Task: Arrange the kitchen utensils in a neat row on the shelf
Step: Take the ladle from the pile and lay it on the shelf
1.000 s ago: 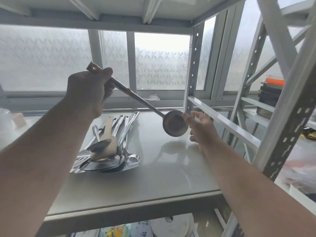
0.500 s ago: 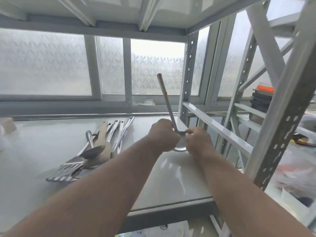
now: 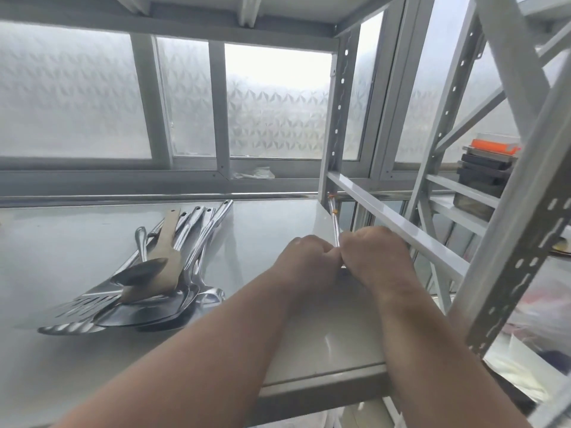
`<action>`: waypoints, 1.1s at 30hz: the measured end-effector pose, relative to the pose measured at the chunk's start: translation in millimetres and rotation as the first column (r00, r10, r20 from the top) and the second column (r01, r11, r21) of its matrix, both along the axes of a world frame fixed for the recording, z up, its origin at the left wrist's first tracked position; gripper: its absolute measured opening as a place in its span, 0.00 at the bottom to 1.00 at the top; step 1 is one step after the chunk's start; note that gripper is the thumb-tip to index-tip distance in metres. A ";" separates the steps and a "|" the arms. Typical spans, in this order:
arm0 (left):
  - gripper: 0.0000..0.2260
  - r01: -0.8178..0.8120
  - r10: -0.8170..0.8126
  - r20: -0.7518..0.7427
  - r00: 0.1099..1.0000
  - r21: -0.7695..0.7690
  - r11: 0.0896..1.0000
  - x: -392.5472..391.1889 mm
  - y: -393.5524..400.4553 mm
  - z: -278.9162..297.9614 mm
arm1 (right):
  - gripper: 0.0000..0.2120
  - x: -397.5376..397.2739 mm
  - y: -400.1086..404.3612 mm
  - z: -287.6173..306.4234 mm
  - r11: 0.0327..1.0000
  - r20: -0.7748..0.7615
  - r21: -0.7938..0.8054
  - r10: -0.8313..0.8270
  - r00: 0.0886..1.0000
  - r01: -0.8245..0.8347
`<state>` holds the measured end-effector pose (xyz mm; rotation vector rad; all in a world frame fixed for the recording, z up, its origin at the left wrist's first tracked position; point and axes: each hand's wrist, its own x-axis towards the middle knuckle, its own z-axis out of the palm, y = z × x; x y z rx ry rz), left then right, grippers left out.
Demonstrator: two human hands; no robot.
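A steel ladle [image 3: 335, 223] with an orange band near its handle tip lies low along the right side of the grey shelf [image 3: 262, 236], its handle pointing toward the back. Its bowl is hidden under my hands. My left hand [image 3: 304, 264] and my right hand [image 3: 372, 259] are closed together over the ladle's bowl end. A heap of utensils [image 3: 160, 273] lies on the left half of the shelf: a wooden spatula [image 3: 167, 251], a spoon, slotted turners and several steel handles fanned toward the back.
A white crossbar [image 3: 398, 225] and perforated uprights [image 3: 519, 264] of the rack run close along the right of my hands. Frosted windows close off the back. Stacked dark boxes [image 3: 483, 174] with an orange lid sit on a neighbouring shelf at the right.
The ladle went from held up in the air by my left hand, to upright at the shelf's right side, to lying low with its handle toward the back. Both hands now meet at its bowl end.
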<state>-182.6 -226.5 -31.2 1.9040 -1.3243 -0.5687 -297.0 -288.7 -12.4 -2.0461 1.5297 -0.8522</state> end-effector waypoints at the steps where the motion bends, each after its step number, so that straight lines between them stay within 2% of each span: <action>1: 0.24 0.012 -0.012 -0.021 1.000 0.009 1.000 -0.7 -0.6 0.8 | 0.17 -1.2 1.4 0.8 1.000 0.041 0.002 0.005 0.999 -0.005; 4: 0.21 0.028 -0.027 -0.031 0.999 0.023 0.999 -4.0 0.4 1.4 | 0.22 -1.0 -3.3 -1.5 1.000 0.090 -0.013 -0.024 0.996 0.025; 9: 0.25 0.073 -0.072 -0.018 0.997 0.039 0.997 -13.1 5.2 -4.8 | 0.22 -5.3 -6.9 -0.5 1.000 0.213 0.012 -0.025 0.977 0.023; 13: 0.19 0.157 -0.156 -0.035 0.987 0.027 0.987 -14.9 12.9 -2.6 | 0.26 -3.5 -6.6 -0.4 0.996 0.235 -0.082 -0.006 0.972 0.026; 19: 0.14 0.258 -0.267 0.136 0.954 0.076 0.963 -20.5 25.1 -5.2 | 0.31 -3.5 -2.3 -9.8 0.994 0.269 -0.103 0.007 0.963 0.022; 23: 0.15 0.269 -0.270 0.229 0.935 0.034 0.962 -19.3 24.7 -7.9 | 0.34 -6.7 5.8 -4.8 0.999 0.348 -0.054 0.023 0.937 -0.004; 29: 0.15 0.253 -0.251 0.227 0.941 0.022 0.967 -18.6 17.3 -6.0 | 0.34 -10.2 14.5 5.3 0.997 0.387 -0.066 0.073 0.919 -0.051; 33: 0.19 0.261 -0.267 0.393 0.880 0.070 0.963 -29.8 28.9 -0.7 | 0.34 -21.7 16.4 -4.3 0.993 0.333 -0.100 0.088 0.939 -0.057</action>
